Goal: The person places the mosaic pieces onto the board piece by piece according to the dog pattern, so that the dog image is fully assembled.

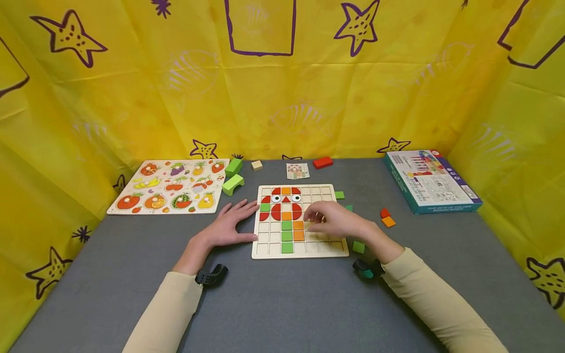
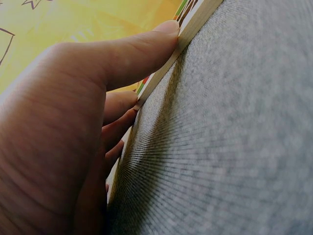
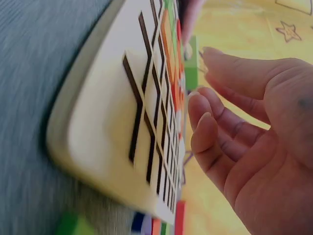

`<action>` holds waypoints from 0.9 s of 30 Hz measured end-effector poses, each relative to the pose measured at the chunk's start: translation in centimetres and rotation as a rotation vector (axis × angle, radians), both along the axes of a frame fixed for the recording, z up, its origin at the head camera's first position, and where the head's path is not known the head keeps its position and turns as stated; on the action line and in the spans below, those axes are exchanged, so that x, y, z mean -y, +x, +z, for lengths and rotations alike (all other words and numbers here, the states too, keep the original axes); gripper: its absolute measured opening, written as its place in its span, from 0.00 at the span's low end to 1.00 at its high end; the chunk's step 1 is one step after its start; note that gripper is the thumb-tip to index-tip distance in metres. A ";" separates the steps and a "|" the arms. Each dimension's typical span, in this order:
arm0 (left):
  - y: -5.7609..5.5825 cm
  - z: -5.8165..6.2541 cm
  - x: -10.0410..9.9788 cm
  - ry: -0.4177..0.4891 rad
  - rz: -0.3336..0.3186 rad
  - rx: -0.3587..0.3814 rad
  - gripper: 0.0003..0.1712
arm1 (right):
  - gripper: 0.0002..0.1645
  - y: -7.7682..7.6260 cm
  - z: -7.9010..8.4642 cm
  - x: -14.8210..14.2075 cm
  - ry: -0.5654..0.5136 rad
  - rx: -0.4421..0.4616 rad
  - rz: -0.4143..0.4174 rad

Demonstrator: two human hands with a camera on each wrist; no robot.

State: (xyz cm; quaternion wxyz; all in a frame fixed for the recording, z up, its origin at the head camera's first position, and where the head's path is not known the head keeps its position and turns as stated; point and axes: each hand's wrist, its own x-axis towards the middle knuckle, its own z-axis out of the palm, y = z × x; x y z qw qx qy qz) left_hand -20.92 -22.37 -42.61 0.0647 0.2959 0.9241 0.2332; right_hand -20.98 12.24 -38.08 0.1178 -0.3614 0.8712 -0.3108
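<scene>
A wooden grid board (image 1: 324, 247) lies flat on the grey table, with red, green and orange tiles and two eye tiles set in some of its cells. My left hand (image 1: 231, 224) rests at the board's left edge; its fingers are spread, and the thumb touches the rim in the left wrist view. Over the right half of the board hovers my right hand (image 1: 335, 219), its fingers loosely bent. The right wrist view shows a gap between thumb and fingertips, with nothing held there. Beside the hand, the nearest filled cells hold orange tiles (image 1: 298, 235).
Loose green tiles (image 1: 358, 247) lie along the board's right side, with an orange tile (image 1: 388, 222) farther right. Behind are a small pattern card (image 1: 297, 171), a red block (image 1: 322, 163) and green blocks (image 1: 233, 184). A fruit puzzle (image 1: 169, 189) and a box (image 1: 432, 184) flank them.
</scene>
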 end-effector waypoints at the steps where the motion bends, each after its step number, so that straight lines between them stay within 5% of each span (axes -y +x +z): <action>1: 0.0 0.0 0.0 0.001 0.000 0.000 0.54 | 0.11 0.0 0.1 -0.4 -0.008 0.007 -0.007; 19: 0.1 0.1 -0.1 0.005 0.004 -0.001 0.53 | 0.14 0.5 0.8 -10.3 -0.004 -0.003 -0.187; 27: 0.1 0.0 -0.1 0.000 0.005 0.000 0.54 | 0.16 1.4 0.6 -13.1 0.042 0.052 -0.202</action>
